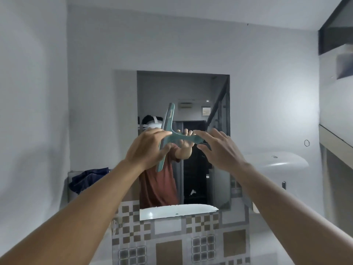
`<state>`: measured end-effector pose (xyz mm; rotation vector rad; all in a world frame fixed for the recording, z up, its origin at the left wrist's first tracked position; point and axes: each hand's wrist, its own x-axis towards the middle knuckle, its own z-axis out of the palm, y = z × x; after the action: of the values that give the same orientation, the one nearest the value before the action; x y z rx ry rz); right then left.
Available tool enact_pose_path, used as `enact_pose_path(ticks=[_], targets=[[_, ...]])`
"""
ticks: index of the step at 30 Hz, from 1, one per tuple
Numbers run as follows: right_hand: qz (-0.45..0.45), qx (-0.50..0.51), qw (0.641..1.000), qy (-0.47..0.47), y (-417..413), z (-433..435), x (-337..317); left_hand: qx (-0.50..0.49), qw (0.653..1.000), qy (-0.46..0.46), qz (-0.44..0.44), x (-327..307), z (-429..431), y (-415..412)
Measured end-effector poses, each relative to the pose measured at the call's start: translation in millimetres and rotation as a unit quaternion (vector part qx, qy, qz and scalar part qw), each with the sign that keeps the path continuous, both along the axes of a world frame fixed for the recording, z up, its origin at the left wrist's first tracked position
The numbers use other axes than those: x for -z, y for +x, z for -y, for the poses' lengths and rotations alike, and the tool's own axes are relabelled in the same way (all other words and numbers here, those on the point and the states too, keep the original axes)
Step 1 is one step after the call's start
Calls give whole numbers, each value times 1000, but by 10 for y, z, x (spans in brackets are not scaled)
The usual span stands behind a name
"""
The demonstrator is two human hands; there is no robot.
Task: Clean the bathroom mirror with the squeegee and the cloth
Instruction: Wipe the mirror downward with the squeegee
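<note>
The rectangular mirror [200, 92] hangs on the white wall straight ahead. In front of it I hold a teal squeegee [168, 127], blade nearly upright and handle pointing right. My left hand [147, 148] grips it where the blade meets the handle. My right hand [217, 148] has its fingers spread, and its fingertips touch the end of the handle without closing on it. A dark blue cloth [87, 178] lies bunched on a ledge at the mirror's lower left.
A white sink [277, 161] juts from the wall on the right. Patterned brown and grey tiles [172, 236] cover the wall below the mirror. A ledge [336, 140] runs along the right wall. The mirror reflects a person and a doorway.
</note>
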<state>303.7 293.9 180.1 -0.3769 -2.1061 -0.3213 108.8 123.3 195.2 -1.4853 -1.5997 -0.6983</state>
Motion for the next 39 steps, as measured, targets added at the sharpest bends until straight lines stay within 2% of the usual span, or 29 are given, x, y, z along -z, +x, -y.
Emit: enact_pose_path(ticks=[5,11,19,39], targets=[[-50,35,998,13,-188,-246,-293,-25,995,95,19,-87,-89,-357],[-78,27,996,16,-488,-485,-687,-65,987,140,36,90,-267,-741],[-93,2,993,76,-961,-529,-1210,-119,991,60,-27,441,-650,-949],[-74,-64,988,121,-1442,-543,-1543,-162,984,40,-68,541,-832,-1153]])
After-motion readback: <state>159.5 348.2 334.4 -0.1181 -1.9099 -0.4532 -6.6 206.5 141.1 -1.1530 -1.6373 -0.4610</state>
